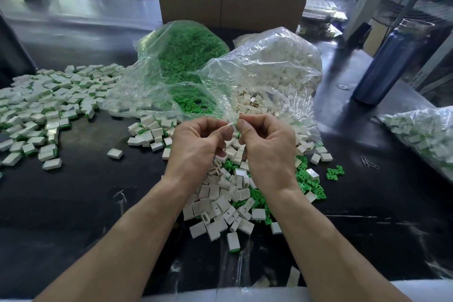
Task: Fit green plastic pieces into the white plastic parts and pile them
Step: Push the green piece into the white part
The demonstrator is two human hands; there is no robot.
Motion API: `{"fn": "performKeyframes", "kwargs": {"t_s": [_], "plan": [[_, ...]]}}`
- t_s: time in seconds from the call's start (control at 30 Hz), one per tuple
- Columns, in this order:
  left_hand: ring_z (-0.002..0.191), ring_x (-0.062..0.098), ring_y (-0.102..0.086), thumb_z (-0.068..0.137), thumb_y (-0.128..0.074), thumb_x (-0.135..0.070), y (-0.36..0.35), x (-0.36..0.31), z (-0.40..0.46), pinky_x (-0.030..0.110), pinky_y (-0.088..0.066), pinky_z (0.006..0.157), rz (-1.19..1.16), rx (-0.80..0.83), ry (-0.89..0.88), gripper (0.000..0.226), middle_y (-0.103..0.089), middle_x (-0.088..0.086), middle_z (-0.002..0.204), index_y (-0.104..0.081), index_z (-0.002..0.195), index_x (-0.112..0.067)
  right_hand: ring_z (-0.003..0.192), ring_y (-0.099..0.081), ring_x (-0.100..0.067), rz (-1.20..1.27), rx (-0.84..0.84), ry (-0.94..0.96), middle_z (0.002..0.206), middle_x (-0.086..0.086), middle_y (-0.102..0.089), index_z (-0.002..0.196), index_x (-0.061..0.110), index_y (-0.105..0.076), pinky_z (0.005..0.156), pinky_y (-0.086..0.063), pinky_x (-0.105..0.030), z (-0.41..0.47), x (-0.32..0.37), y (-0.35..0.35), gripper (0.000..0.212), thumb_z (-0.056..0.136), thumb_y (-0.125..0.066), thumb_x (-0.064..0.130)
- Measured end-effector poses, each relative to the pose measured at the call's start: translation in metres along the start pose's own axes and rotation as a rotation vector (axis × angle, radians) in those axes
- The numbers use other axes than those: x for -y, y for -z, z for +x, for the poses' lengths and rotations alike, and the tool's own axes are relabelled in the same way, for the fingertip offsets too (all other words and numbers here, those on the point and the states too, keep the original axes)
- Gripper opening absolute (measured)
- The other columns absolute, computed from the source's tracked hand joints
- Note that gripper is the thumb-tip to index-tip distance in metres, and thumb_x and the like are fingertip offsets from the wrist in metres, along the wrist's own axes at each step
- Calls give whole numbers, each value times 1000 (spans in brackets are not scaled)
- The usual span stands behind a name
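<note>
My left hand [198,144] pinches a small white plastic part [229,126] at its fingertips. My right hand [266,140] pinches a green piece [236,127] and holds it against that white part; the hands meet above the table's middle. Below my wrists lies a heap of loose white parts [220,203] mixed with green pieces [310,184]. A wide pile of fitted white-and-green parts [49,103] spreads across the left of the black table [85,191].
An open clear bag of green pieces [181,56] and one of white parts [277,64] lie behind my hands. A cardboard box [230,0] stands at the back. A blue bottle [389,61] is at the right, another filled bag [426,135] at the right edge, paper clips [369,162] nearby.
</note>
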State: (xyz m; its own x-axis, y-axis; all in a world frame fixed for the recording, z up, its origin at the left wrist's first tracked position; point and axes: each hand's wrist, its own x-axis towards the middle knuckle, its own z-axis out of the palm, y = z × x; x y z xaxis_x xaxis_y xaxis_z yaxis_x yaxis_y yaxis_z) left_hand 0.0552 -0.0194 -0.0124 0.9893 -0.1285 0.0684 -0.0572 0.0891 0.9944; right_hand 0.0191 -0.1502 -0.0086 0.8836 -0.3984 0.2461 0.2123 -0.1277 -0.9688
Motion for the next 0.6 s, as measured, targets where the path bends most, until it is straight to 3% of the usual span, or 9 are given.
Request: {"fn": "performKeyframes", "kwargs": {"t_s": [0.17, 0.23, 0.4, 0.47, 0.6], "plan": [[59, 14, -61, 93, -76, -12, -4, -1, -2, 18, -50, 52, -19, -65, 6, 5, -73, 0, 70, -76, 89, -10, 87, -72, -12, -120, -57, 149, 94, 0, -74, 98, 20, -72, 77, -62, -27, -3, -3, -10, 9, 98, -74, 12], [57, 13, -62, 93, -76, -11, -3, -2, -2, 18, -51, 52, -14, -81, -9, 5, -74, -1, 70, -76, 87, -10, 87, -72, -12, -156, -52, 171, 94, 0, -74, 98, 20, -73, 75, -62, -26, -3, -3, -12, 8, 98, -74, 12], [63, 12, -67, 92, -78, -17, 5, 0, -1, 28, -61, 61, 29, -54, -20, 4, -77, 2, 78, -78, 88, -15, 62, -68, -12, 171, 57, -94, 74, 1, -72, 96, 12, -76, 56, -56, -21, 2, 3, -2, 7, 97, -74, 6], [64, 13, -67, 92, -78, -16, 4, 1, 0, 27, -60, 60, 15, -42, -6, 4, -77, 4, 79, -78, 88, -15, 61, -67, -14, 240, 66, -146, 73, -1, -72, 97, 9, -76, 58, -58, -24, 2, 4, 0, 4, 97, -74, 5], [61, 14, -68, 91, -76, -12, -1, 1, 1, 28, -59, 59, -77, -60, 38, 7, -76, 6, 76, -78, 85, -13, 73, -74, -15, 194, -19, -49, 89, -8, -76, 99, 8, -76, 66, -60, -22, -4, 2, -8, 2, 98, -74, 7]]}}
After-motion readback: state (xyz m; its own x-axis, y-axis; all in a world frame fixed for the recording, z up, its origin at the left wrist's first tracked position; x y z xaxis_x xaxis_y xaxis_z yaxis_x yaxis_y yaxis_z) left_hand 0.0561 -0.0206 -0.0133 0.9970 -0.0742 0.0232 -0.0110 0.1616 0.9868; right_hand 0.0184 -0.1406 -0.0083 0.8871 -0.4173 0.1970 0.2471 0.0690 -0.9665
